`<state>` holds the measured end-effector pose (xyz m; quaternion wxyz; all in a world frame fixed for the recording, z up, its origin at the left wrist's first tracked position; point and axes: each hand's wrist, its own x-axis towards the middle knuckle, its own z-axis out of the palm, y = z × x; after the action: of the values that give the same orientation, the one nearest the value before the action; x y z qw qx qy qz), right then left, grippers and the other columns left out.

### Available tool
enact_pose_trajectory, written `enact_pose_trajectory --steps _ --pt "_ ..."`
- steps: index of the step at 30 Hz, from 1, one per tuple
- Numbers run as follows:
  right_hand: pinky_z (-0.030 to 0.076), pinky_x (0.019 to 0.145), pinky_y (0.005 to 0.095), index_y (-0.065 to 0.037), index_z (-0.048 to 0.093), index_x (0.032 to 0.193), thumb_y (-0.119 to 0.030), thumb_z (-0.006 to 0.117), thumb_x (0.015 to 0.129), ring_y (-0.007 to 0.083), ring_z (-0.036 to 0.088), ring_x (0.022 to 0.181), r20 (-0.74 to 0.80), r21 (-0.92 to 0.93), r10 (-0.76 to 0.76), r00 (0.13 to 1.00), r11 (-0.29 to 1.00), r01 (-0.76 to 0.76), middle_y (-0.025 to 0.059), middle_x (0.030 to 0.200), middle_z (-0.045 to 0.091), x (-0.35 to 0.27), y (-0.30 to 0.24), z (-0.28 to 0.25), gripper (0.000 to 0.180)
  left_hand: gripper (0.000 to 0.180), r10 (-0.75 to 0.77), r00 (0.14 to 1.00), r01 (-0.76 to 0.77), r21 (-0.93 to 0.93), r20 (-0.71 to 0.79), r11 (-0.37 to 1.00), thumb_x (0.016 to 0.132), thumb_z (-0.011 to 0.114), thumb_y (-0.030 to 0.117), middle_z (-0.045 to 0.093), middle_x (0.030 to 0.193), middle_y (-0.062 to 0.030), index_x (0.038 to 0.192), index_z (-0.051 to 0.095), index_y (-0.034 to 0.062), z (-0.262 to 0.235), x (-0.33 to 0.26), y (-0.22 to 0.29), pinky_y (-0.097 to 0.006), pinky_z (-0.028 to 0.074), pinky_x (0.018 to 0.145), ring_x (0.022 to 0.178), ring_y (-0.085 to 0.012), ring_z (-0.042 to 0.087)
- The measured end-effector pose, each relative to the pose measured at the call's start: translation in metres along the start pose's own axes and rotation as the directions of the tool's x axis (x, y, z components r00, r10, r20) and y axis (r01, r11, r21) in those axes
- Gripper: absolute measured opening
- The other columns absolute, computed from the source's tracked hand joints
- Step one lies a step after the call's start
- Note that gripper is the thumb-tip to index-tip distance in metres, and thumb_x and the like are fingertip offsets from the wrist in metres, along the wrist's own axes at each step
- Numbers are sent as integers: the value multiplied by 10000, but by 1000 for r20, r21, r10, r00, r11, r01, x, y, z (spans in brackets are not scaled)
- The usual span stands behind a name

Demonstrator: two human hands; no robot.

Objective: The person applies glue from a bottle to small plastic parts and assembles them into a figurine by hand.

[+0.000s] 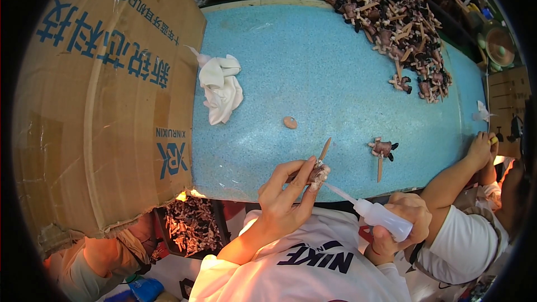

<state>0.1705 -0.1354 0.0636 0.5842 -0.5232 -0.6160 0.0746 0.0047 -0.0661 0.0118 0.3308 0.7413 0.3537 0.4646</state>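
Note:
Close to the near edge of the blue table [268,72], my left hand [282,193] pinches a small brown-and-white figurine [319,173] with a tan blade-like piece pointing away from me. My right hand [411,212] is wrapped round a white squeeze bottle [386,221], tilted so that its thin nozzle reaches the figurine's near side. Whether the tip touches it, I cannot tell. A second figurine [382,148] with black parts and a tan blade lies on the table to the right. Beyond my left hand rests a small oval tan piece [290,122].
A large cardboard box [112,123] walls off the left side. Beside it lies a crumpled white cloth [221,86]. Many figurines are heaped [408,33] at the far right. A co-worker's hands [484,148] are at the right edge. A dark crate [224,223] of parts sits below the table.

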Motion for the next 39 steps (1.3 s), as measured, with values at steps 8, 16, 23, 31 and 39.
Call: enact_pose_trajectory --steps 8,16,23,31,39 --pt "281 356 230 2 461 697 -327 700 682 118 380 340 -23 -43 -18 1000 999 17 42 470 480 -2 0 1 407 363 -21 1000 21 -2 7 1000 695 577 -121 552 951 -164 1056 574 -87 0 -1 0 -254 528 637 761 -205 628" --pt "301 340 232 11 503 729 -223 718 638 126 397 333 3 -17 -47 999 999 47 39 461 473 4 0 -2 329 371 -49 999 50 -31 21 998 699 569 -126 547 960 -161 1067 569 -84 1 -1 1 -249 521 641 746 -197 629" --pt "328 327 235 30 545 774 -135 743 606 139 414 325 57 65 -69 996 996 66 47 464 485 4 4 -3 308 378 -35 999 36 -17 20 999 695 571 -124 547 962 -159 1070 568 -81 0 -1 1 -250 520 643 748 -197 630" --pt "342 340 240 27 547 779 -184 735 627 153 442 341 -85 78 3 996 997 4 56 485 512 -3 4 1 321 354 -154 988 152 -91 -11 984 669 622 -109 571 929 -154 1021 602 -78 -1 1 9 -252 485 671 777 -192 595" --pt "357 355 248 6 555 788 -187 729 627 167 463 357 -91 77 44 995 996 -37 61 495 523 -3 2 -3 306 380 -132 991 130 -89 -13 987 646 633 -98 582 913 -157 1024 607 -69 -1 1 12 -253 479 667 774 -196 595"
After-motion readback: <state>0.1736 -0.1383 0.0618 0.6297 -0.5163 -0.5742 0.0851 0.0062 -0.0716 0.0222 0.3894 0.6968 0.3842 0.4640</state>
